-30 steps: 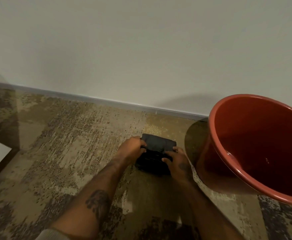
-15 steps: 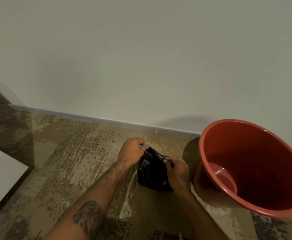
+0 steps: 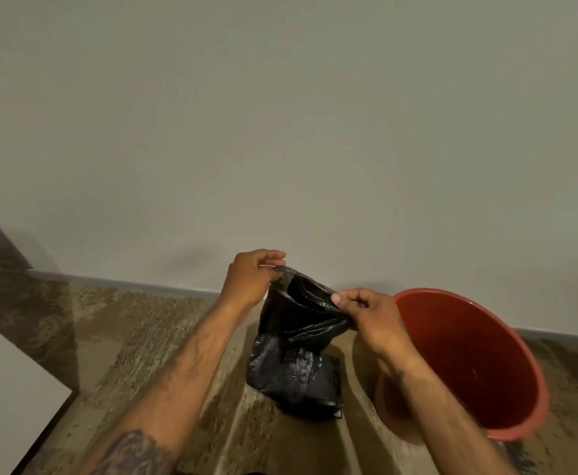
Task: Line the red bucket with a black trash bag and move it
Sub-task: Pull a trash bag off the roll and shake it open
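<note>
Currently unfolding: left hand [image 3: 249,284] and right hand [image 3: 366,311] each pinch the top edge of the crumpled black plastic trash bag [image 3: 297,341], which hangs half-folded above the speckled brown floor [image 3: 136,330]. The empty red plastic bucket [image 3: 479,368] stands unlined just right of it, near the wall. Next, I judge, the mouth must be pulled open and carried right over the rim.

I am in an indoor room, domestic or office I cannot tell: plain pale wall [image 3: 280,114], grey skirting board [image 3: 136,284], worn mottled brown carpet [image 3: 116,337], white furniture edge [image 3: 3,389] at left
</note>
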Tool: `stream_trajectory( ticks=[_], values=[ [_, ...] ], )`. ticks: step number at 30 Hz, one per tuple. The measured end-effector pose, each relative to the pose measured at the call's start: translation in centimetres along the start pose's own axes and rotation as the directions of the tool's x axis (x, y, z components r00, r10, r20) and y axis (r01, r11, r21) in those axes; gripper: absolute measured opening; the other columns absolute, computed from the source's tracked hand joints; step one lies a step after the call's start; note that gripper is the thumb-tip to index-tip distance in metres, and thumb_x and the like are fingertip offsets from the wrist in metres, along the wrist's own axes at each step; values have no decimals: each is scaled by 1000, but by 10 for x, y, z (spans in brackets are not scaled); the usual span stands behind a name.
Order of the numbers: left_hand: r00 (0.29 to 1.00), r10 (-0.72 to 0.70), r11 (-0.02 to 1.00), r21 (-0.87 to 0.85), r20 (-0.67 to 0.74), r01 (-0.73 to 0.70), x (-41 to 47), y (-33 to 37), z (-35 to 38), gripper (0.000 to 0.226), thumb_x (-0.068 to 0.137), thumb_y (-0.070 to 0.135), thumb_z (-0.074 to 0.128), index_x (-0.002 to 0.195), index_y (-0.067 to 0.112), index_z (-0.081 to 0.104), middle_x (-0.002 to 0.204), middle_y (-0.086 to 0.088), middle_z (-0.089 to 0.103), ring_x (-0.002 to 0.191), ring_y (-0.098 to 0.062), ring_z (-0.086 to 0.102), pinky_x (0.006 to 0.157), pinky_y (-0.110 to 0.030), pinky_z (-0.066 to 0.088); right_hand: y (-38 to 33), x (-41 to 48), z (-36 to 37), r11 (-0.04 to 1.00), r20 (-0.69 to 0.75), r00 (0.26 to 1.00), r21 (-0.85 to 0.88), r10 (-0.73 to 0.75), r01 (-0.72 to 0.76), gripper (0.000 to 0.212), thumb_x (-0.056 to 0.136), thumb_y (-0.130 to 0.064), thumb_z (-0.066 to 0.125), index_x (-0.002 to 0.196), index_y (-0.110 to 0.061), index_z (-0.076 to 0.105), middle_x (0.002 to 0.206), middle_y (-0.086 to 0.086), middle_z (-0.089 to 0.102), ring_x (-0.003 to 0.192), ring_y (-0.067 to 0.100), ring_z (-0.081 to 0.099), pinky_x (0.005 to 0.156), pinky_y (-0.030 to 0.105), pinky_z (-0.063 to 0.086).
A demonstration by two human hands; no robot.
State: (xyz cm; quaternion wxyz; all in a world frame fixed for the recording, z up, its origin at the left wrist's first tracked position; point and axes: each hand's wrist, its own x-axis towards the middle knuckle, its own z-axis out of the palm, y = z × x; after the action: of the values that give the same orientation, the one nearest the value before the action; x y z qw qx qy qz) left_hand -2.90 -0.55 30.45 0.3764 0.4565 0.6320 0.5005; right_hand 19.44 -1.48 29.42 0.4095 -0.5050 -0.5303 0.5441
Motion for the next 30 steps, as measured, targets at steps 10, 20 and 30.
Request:
stream_trajectory(
  ticks=[10,20,30],
  values=[
    [972,234,892,400,-7,-212,-13,40,-41,30,92,3,57,87,26,74,82,18,67,81,2,63,68,-10,43,-79,-8,-14,970,148,988,-232,-43,77,21,79,-8,77,93,-23,75,89,3,74,85,12,69,82,21,54],
    [924,-300,775,-504,236,381,-37,53,-52,33,95,-6,39,101,0,71,82,-18,72,64,-23,72,57,-30,60,-88,-10,-28,695,168,971,-678,-169,238,26,82,-10,75,103,-25,72,90,-11,69,78,-3,62,56,0,41],
    [896,-144,980,188,419,70,-82,50,-66,56,60,78,69,96,37,76,99,7,78,89,-11,75,80,-30,55,-107,-8,-11,639,176,939,-694,-296,332,13,86,-13,71,94,-21,77,91,-5,72,84,9,64,72,16,46]
  ],
)
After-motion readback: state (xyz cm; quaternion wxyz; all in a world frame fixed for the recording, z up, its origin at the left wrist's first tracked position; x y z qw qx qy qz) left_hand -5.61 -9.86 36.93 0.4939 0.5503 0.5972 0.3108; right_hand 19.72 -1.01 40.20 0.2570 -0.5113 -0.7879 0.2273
